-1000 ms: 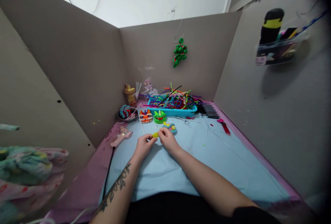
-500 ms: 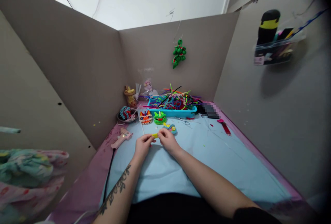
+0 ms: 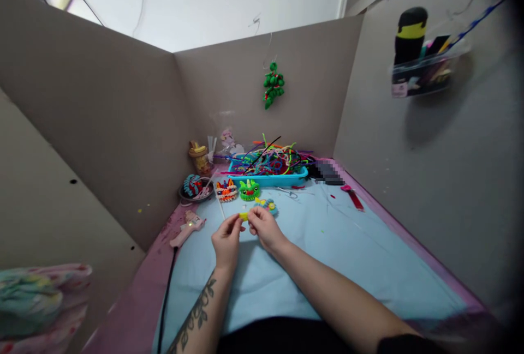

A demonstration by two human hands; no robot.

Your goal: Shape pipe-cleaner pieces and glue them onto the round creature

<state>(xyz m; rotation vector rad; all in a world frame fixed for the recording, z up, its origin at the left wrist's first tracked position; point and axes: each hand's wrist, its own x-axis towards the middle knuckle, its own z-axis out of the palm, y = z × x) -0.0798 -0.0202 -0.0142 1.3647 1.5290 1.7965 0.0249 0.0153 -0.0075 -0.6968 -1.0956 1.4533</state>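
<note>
Between my two hands is a short yellow piece, probably of fuzzy pipe cleaner, though it is too small to be sure. My left hand pinches its left end with thumb and fingertips. Its right end is in the closed fingers of my right hand. Just beyond my right hand lies a blue and yellow fuzzy figure, partly hidden by that hand. Behind it stand a green fuzzy animal head and an orange and white one. A thin white stick lies near my left hand.
A pink glue gun with a black cord lies at left, near a bowl. Behind the figures stands a blue tray heaped with colourful pipe cleaners. Scissors lie before it. A red-handled tool is at right. Grey partitions surround the table.
My view has turned slightly, so most things sit further left in the picture. Both hands still hold the yellow piece, and my left wrist looks more upright.
</note>
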